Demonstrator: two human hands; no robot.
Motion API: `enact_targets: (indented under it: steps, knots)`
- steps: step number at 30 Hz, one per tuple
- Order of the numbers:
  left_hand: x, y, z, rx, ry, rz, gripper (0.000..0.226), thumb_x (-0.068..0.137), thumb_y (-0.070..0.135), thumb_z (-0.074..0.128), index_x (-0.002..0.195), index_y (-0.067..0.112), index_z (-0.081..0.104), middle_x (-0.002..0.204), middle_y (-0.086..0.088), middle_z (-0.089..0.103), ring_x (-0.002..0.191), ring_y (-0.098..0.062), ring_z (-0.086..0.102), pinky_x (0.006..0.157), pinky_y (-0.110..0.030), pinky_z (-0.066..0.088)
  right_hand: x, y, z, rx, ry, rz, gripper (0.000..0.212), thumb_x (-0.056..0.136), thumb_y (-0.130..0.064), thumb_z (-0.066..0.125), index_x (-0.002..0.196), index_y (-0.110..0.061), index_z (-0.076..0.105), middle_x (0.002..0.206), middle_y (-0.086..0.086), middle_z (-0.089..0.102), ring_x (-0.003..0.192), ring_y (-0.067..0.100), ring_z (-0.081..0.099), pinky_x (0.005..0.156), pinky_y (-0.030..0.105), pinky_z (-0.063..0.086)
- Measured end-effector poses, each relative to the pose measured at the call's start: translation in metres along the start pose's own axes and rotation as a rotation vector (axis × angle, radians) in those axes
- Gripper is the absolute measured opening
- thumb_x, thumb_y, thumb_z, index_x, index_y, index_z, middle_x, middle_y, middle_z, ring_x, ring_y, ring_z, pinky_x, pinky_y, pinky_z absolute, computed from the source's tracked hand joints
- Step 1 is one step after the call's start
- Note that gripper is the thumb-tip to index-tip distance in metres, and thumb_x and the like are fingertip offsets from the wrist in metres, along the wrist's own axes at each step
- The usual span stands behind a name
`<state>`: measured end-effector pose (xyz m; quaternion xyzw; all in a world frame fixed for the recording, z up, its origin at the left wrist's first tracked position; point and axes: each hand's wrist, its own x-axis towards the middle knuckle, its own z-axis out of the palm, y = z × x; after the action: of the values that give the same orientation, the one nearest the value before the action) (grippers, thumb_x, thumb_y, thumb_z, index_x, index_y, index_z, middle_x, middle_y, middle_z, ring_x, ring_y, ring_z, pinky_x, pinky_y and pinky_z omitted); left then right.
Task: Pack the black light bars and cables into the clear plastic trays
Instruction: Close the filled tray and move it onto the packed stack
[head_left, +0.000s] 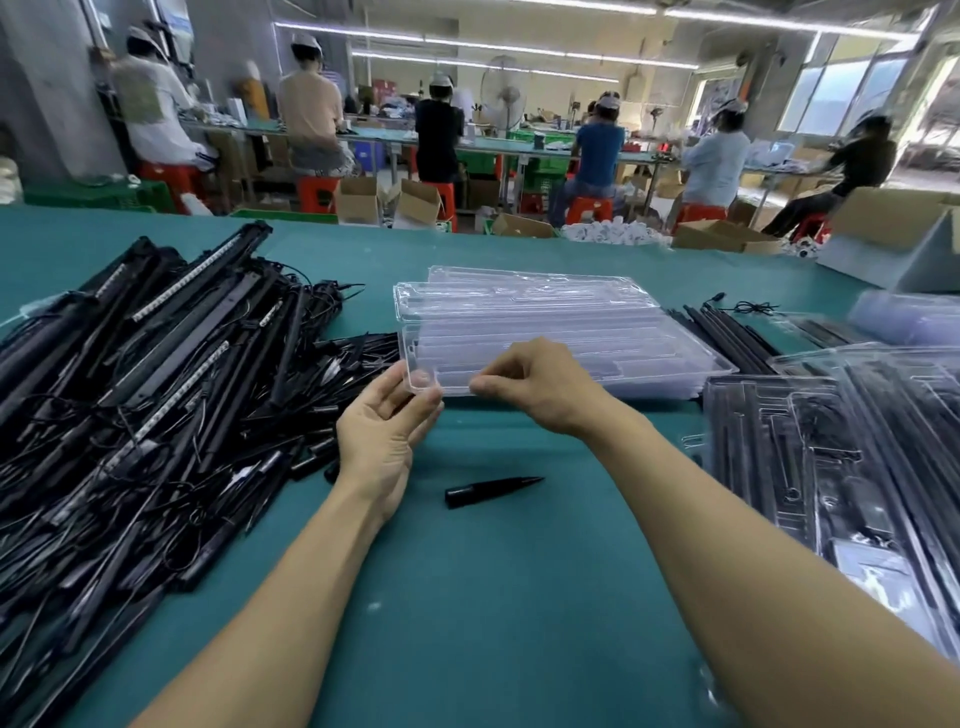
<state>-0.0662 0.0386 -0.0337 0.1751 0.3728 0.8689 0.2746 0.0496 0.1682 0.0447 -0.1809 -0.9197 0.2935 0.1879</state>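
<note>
A stack of clear plastic trays (545, 322) lies mid-table on the teal surface. My left hand (384, 421) pinches the near left corner of the top tray. My right hand (540, 387) grips the same tray's front edge just to the right. A big tangled pile of black light bars and cables (156, 395) covers the table's left side. A few black bars with a cable (727, 332) lie right of the stack. Filled clear trays (831, 447) holding black bars sit at the right.
A black cone-shaped spike (491, 491) lies on the teal table (467, 597) below my hands. A grey box (893, 244) stands at the far right. Several people sit at benches behind, with cardboard boxes and red stools.
</note>
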Motion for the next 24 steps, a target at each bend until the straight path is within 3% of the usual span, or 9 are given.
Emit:
enact_targets:
  steps: [8, 10, 15, 17, 20, 24]
  knots:
    - [-0.002, 0.010, -0.005, -0.171, -0.040, -0.142, 0.034, 0.075, 0.018, 0.070, 0.109, 0.016, 0.066, 0.100, -0.008, 0.075, 0.083, -0.019, 0.073, 0.074, -0.026, 0.060, 0.000, -0.004, -0.006, 0.001, -0.006, -0.017, 0.018, 0.090, -0.029, 0.069, 0.093, -0.012, 0.076, 0.080, -0.010, 0.068, 0.078, 0.006, 0.064, 0.072, 0.022, 0.048]
    - [-0.003, 0.010, -0.004, -0.185, -0.050, -0.159, 0.031, 0.076, 0.017, 0.069, 0.107, 0.017, 0.067, 0.099, -0.007, 0.076, 0.083, -0.018, 0.074, 0.073, -0.026, 0.060, -0.001, -0.005, -0.007, 0.000, -0.019, -0.015, 0.019, 0.090, -0.027, 0.068, 0.094, -0.011, 0.076, 0.085, -0.004, 0.071, 0.083, 0.012, 0.065, 0.077, 0.026, 0.051]
    - [-0.004, 0.011, -0.007, -0.227, -0.100, -0.196, 0.020, 0.081, 0.013, 0.065, 0.099, 0.018, 0.073, 0.100, -0.007, 0.076, 0.088, -0.018, 0.073, 0.075, -0.026, 0.060, -0.004, -0.003, -0.007, 0.022, -0.049, -0.016, 0.018, 0.091, -0.026, 0.068, 0.097, -0.011, 0.076, 0.087, -0.005, 0.070, 0.083, 0.008, 0.065, 0.077, 0.023, 0.051]
    - [-0.005, 0.012, -0.007, -0.224, -0.116, -0.199, 0.024, 0.079, 0.014, 0.068, 0.102, 0.018, 0.071, 0.100, -0.006, 0.075, 0.089, -0.018, 0.073, 0.077, -0.027, 0.060, -0.005, -0.003, -0.006, 0.011, -0.042, -0.017, 0.020, 0.093, -0.026, 0.065, 0.097, -0.010, 0.076, 0.089, -0.002, 0.072, 0.083, 0.013, 0.065, 0.075, 0.024, 0.050]
    - [-0.006, 0.011, -0.002, -0.167, -0.103, -0.166, 0.048, 0.065, 0.016, 0.079, 0.109, 0.017, 0.063, 0.103, -0.006, 0.071, 0.087, -0.019, 0.072, 0.077, -0.029, 0.060, 0.000, -0.006, -0.001, -0.223, -0.013, -0.061, 0.027, 0.098, -0.029, 0.055, 0.097, -0.009, 0.073, 0.089, 0.005, 0.071, 0.083, 0.021, 0.060, 0.072, 0.030, 0.043]
    - [-0.006, 0.005, 0.003, -0.016, -0.025, -0.098, 0.051, 0.070, 0.000, 0.076, 0.115, 0.012, 0.057, 0.097, -0.007, 0.069, 0.082, -0.019, 0.071, 0.071, -0.029, 0.059, 0.001, -0.006, 0.006, -0.401, -0.017, -0.094, 0.032, 0.101, -0.029, 0.046, 0.091, -0.006, 0.065, 0.090, 0.010, 0.067, 0.086, 0.029, 0.058, 0.077, 0.041, 0.045]
